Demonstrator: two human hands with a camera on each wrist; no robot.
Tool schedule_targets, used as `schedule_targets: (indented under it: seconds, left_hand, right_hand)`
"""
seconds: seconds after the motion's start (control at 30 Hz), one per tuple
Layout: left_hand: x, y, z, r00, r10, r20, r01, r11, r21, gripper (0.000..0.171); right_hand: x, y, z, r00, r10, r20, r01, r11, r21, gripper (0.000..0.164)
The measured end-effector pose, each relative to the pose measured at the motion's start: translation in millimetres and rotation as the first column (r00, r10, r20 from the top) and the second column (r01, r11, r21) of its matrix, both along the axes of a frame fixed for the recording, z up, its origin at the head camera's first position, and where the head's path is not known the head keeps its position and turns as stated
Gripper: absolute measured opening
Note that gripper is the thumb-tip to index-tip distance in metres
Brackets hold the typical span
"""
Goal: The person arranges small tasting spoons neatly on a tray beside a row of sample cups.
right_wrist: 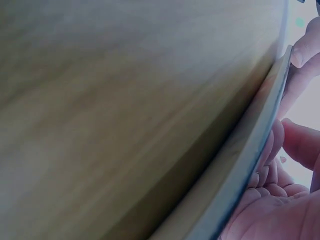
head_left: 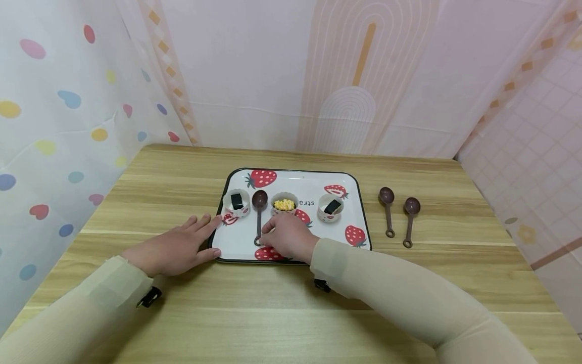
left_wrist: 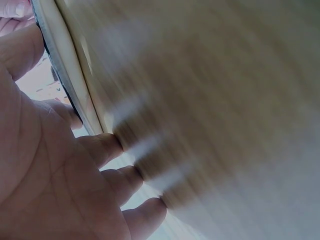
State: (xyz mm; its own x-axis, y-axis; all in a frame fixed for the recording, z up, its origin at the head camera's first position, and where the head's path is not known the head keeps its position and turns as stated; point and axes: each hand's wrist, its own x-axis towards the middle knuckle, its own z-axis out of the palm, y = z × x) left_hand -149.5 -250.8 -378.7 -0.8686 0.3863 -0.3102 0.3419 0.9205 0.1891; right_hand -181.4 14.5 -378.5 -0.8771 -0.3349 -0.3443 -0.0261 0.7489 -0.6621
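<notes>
The brown spoon [head_left: 259,216] lay on the tray [head_left: 291,180], bowl facing away and handle toward the person, in the gap between the left cup [head_left: 237,213] and the middle cup [head_left: 285,195] – a slot that kept it from crowding either. The right hand [head_left: 290,235] was bent over the handle's ring end, probably because that left the bowl untouched; thumb and fingertips were drawn near each other there, but whether they pinched the ring could not be told. The left hand [head_left: 185,243] lay with fingers apart and extended against the tray's left edge, clasping nothing – presumably to steady it.
</notes>
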Motion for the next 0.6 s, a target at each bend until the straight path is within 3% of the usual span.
schedule_targets:
  seconds: [0.37,0.6]
  left_hand:
    - [-0.3,0,0.9,1.0,-0.005,0.001,0.005,1.0,-0.004,0.09]
    - [-1.0,0,0.8,1.0,0.0,0.006,0.0,1.0,-0.004,0.09]
  right_hand:
    - [4.8,14,3.7,0.999,0.04,-0.009,-0.041,0.996,-0.077,0.029]
    - [7.0,25,5.7,0.992,0.07,-0.1,-0.082,0.989,-0.122,0.029]
